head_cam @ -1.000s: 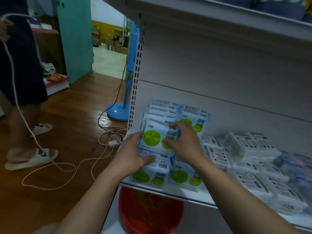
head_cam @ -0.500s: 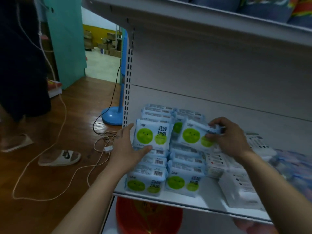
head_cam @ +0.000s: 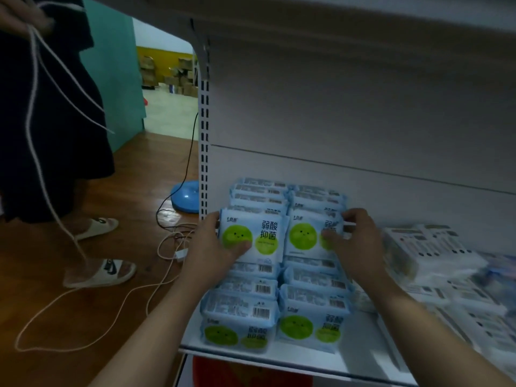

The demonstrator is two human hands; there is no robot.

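Below both grips, flat stacks of blue packs (head_cam: 243, 308) on a white shelf (head_cam: 265, 358). Left grip (head_cam: 212, 247) curled round the left edge of the upright left wipes pack (head_cam: 259, 233), thumb across its front. Right grip (head_cam: 356, 241) pinching the right wipes pack (head_cam: 304, 236) just beside it, fingers over its top edge, thumb on its face. Right of that grip, white packs (head_cam: 424, 247).

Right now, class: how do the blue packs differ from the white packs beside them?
Blue packs carry green circles; white packs show dark print. Blue packs sit in tidy stacks; white packs lie heaped. The left hand and right hand hold blue packs, not white packs. Both share one shelf.
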